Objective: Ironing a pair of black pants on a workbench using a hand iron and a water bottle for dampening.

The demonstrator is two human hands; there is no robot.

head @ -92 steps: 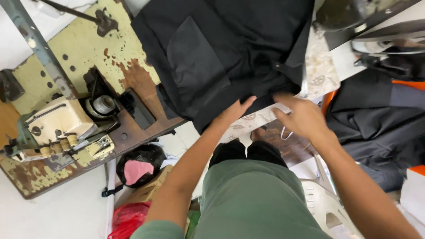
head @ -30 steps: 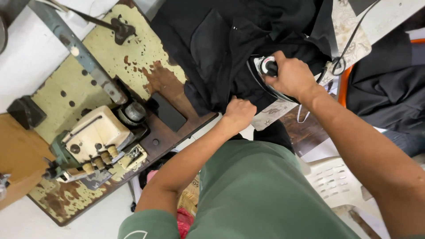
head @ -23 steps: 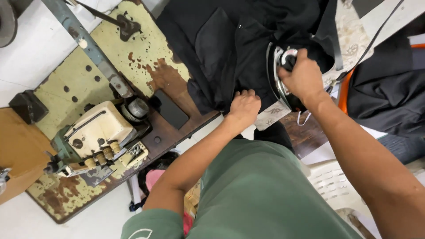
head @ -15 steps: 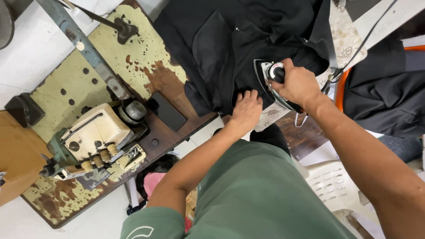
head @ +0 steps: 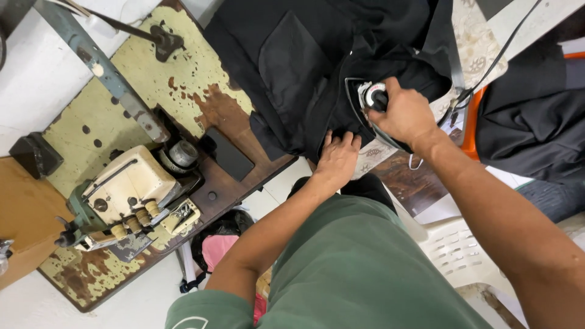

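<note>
A black garment [head: 317, 67] with a square pocket lies spread over a patterned ironing pad [head: 469, 42]. My right hand [head: 405, 116] grips the handle of an electric iron [head: 365, 103], which rests on the garment's near edge. Its black cord [head: 506, 49] runs up to the right. My left hand [head: 336, 157] lies flat with fingers spread on the fabric's edge, just left of the iron.
An old cream sewing machine [head: 131, 198] sits on a worn, peeling green table [head: 146, 79] at left. More dark cloth [head: 536, 122] is piled over something orange at right. A white plastic chair [head: 457, 244] and a pink bag [head: 216, 250] are below.
My right hand picked up the iron and has been sliding it over the garment's near edge. My left hand went from a loose fist to flat fingers on the cloth.
</note>
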